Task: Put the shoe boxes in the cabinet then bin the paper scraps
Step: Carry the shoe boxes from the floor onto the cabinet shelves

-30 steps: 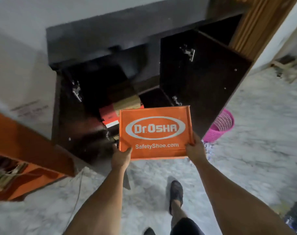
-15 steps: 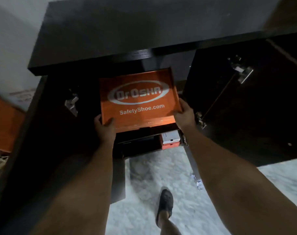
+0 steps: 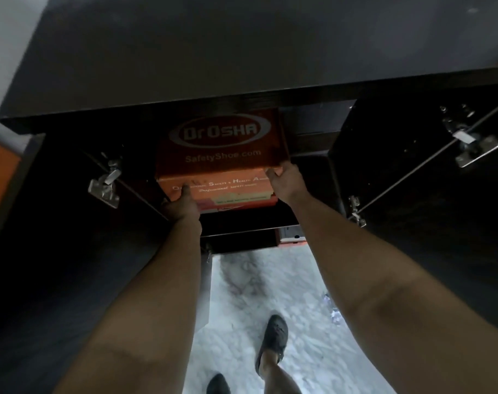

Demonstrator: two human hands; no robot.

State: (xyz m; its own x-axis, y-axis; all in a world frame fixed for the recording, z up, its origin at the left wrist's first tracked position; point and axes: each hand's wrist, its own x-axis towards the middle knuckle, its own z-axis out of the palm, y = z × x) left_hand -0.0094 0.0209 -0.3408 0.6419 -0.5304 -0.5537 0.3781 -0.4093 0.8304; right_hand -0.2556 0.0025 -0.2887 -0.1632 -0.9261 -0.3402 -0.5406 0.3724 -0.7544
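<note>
Left hand (image 3: 182, 204) presses the front face of the orange shoe box (image 3: 219, 155), thumb up on it; right hand (image 3: 287, 182) grips its right corner. Box sits mid-frame, partly inside the dark cabinet (image 3: 185, 66), doors open either side, paper scraps (image 3: 334, 311) lower right on the floor.

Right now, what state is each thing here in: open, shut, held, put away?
orange shoe box: lid closed, partly inside the cabinet, front end sticking out.
cabinet: open, both doors swung wide.
left door: open.
right door: open.
left hand: fingers on the box's front face.
right hand: grips the box's front right corner.
second box: lying on the lower shelf.
paper scraps: lying on the floor.
</note>
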